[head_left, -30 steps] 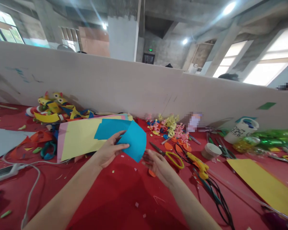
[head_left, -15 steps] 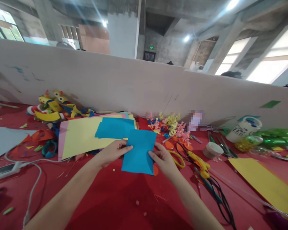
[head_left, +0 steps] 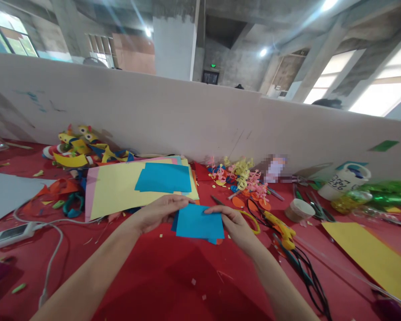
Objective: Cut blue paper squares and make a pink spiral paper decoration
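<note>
Two bare hands hold a piece of folded blue paper [head_left: 199, 225] above a red tabletop [head_left: 160, 276], the forearms slanting in from either side of the near edge to meet at it. The left hand [head_left: 160, 211] pinches the paper's upper left corner, back of the hand turned up and fingers bent inward. The right hand [head_left: 234, 223] grips its upper right corner, one digit laid over the top edge and the wrist angled in; the other fingers are partly hidden. Beyond the folded blue paper and to its left, a stack of pale yellow and pink sheets [head_left: 115, 191] bears more blue sheets [head_left: 163, 177]. To its right lie yellow-handled scissors [head_left: 255, 224], near the right hand, then a yellow glue gun [head_left: 282, 229] and a white tub [head_left: 299, 210]. Curled paper pieces [head_left: 242, 174] cluster beyond it, slightly right.
</note>
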A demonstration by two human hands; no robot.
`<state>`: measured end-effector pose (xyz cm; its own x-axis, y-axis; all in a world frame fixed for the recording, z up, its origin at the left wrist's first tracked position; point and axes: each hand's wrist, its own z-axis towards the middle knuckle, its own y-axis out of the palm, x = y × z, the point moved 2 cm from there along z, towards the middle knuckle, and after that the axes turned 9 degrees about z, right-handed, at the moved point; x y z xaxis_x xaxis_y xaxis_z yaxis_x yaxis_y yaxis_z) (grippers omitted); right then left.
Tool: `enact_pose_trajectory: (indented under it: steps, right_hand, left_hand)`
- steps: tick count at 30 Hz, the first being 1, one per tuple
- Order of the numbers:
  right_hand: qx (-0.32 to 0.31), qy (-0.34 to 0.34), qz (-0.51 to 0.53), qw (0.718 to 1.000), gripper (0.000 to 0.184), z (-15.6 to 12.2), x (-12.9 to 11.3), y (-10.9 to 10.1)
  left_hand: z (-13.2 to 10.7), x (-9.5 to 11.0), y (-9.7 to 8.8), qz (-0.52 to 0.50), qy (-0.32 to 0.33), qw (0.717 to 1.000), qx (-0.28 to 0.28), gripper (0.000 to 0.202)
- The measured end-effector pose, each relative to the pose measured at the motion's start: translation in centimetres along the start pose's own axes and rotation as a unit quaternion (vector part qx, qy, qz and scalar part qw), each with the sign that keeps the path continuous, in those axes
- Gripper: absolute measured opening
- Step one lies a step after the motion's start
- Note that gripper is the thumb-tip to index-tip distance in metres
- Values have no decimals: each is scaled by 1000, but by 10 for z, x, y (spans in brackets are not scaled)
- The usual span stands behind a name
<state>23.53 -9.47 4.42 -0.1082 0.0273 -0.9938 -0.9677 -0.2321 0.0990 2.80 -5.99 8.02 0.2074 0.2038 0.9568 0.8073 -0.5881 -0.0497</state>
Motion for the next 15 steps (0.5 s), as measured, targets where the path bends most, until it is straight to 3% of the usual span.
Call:
enact_pose_trajectory:
  steps: [4,9,15]
  right_hand:
    - [-18,4,-27,999,29,-1,-2,0]
    - [-21,46,101,994,40,2,3,3]
    - [47,-23,-17,998,41,5,6,7]
  left_hand:
    - [4,-5,2,20,4,1000,0,38]
    - [5,-7,3,-1,12,1000,-11,37]
    - [5,-5,8,17,4,1000,1,33]
